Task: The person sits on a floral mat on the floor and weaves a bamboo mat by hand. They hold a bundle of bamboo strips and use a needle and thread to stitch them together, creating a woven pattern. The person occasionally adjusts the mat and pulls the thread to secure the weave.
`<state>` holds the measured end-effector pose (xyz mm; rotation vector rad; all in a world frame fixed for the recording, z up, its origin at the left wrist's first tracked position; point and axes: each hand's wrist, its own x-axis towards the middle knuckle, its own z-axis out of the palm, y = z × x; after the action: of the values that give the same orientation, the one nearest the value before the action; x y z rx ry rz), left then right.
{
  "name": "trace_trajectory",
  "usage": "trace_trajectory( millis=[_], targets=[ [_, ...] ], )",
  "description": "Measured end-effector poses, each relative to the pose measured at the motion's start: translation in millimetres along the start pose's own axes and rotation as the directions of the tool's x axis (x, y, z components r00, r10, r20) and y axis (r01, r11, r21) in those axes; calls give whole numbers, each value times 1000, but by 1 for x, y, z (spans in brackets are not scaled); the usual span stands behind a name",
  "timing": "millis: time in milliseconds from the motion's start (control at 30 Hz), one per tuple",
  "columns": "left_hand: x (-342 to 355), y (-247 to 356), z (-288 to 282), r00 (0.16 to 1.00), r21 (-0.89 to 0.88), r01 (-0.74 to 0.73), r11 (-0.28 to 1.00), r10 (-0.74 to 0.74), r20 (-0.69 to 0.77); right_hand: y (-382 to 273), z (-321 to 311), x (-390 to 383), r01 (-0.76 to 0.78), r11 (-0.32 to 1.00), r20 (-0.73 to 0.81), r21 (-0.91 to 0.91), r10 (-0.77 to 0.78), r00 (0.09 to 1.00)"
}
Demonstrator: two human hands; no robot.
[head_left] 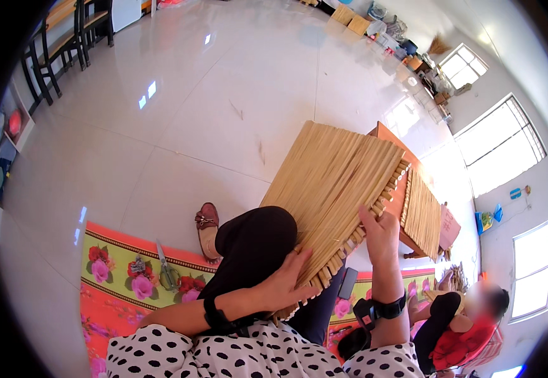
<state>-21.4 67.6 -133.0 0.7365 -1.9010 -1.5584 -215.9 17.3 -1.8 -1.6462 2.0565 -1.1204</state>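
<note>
Straw-coloured stick mat (340,179) is pinched at its right edge by the right hand's (379,230) fingers; the left hand's (286,277) are spread apart on its near end, over the lap (261,236). Beyond, wide floor (179,126) is seen; rightward, a second mat (423,211) is borne by the bench (396,203).

Bright windows (500,148) at right, glaring floor (116,135), fisheye-bent edges

Free room over floor (186,126) left of reed mat (337,179), table (396,205) obstacle rightward.
</note>
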Motion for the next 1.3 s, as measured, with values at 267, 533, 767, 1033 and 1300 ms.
trace_trajectory(
  millis=[267, 533, 767, 1033, 1300],
  targets=[
    [5, 22, -15, 991, 71, 27, 997, -36, 127, 4, -4, -10, -20, 1000, -41, 12, 20, 999],
    [25, 34, -36, 968, -11, -126, 992, 121, -219, -7, 5, -18, -9, 998, -30, 61, 10, 1000],
    [45, 36, -43, 892, -67, -286, 956, 240, -383, -9, 2, -25, -44, 997, 5, 70, 43, 999],
    [46, 37, -72, 864, 182, -260, 948, 313, -394, 0, 20, -61, -34, 944, -183, 329, 98, 978],
    [77, 114, -114, 863, 736, -460, 497, 446, 238, -13, 39, -77, 59, 994, -130, -87, -70, 989]
  ],
)
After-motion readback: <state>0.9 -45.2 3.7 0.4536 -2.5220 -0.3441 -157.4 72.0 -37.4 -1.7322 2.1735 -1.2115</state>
